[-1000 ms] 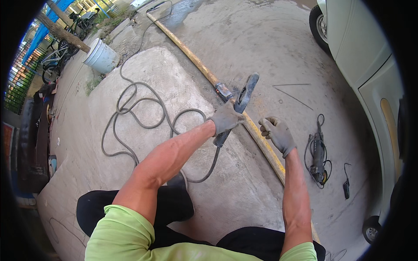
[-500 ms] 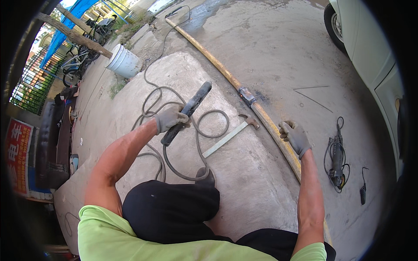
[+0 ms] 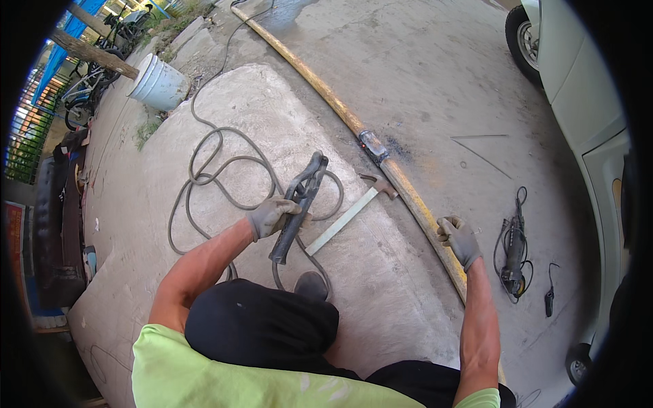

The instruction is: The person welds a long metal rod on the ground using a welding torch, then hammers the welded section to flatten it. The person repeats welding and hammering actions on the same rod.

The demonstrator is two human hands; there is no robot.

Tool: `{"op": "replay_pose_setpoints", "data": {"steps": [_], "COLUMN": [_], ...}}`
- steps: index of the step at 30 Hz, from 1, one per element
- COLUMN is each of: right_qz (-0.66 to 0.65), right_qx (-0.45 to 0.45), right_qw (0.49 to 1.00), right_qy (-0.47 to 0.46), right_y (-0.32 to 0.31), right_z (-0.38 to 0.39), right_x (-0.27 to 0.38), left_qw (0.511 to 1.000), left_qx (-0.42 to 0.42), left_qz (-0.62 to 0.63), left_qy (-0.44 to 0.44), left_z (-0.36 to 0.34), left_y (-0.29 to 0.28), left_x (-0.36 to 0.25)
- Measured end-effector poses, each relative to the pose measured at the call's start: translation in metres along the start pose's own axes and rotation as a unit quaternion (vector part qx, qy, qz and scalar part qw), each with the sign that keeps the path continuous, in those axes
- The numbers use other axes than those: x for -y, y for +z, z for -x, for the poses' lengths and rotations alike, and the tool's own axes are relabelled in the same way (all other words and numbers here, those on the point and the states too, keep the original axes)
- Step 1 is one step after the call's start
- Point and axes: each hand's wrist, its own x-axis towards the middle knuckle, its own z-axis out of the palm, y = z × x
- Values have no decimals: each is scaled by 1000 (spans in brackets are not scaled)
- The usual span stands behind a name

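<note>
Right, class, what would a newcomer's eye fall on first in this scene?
First, the long yellow-brown pole running diagonally across the ground, its dark, scorched section showing a small red glow. Then the black clamp-like tool in the gloved left hand, with a pale-handled hammer lying between it and the pole.

This looks like a work yard outdoors. The ground is hard and grey. A pale car stands on the right. Bikes and a fence are far off, left. A hammer, a power tool and a long yellow pole lie about.
</note>
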Motion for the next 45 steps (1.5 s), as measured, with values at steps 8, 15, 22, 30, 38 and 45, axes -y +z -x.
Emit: {"op": "replay_pose_setpoints", "data": {"steps": [8, 15, 22, 30, 38, 45], "right_qz": [179, 316, 454, 476, 524, 454], "right_qx": [24, 23, -82, -237, -254, -184], "right_qw": [979, 947, 887, 847, 809, 863], "right_qy": [96, 57, 18, 13, -85, -126], "right_y": [-44, -88, -119, -153, -159, -131], "right_z": [8, -64, -153, -269, -278, -237], "right_x": [-17, -7, 52, 13, -27, -12], "left_qw": [996, 983, 997, 987, 979, 994], "left_qx": [76, 125, 47, -113, -153, -90], "left_qz": [9, 91, 39, 109, 138, 59], "left_qy": [-35, -99, -36, -22, 5, -2], "left_z": [-45, -47, 8, 125, 141, 106], "left_y": [-23, -23, -27, -35, -27, -5], "left_x": [12, 11, 26, 50, 52, 25]}}
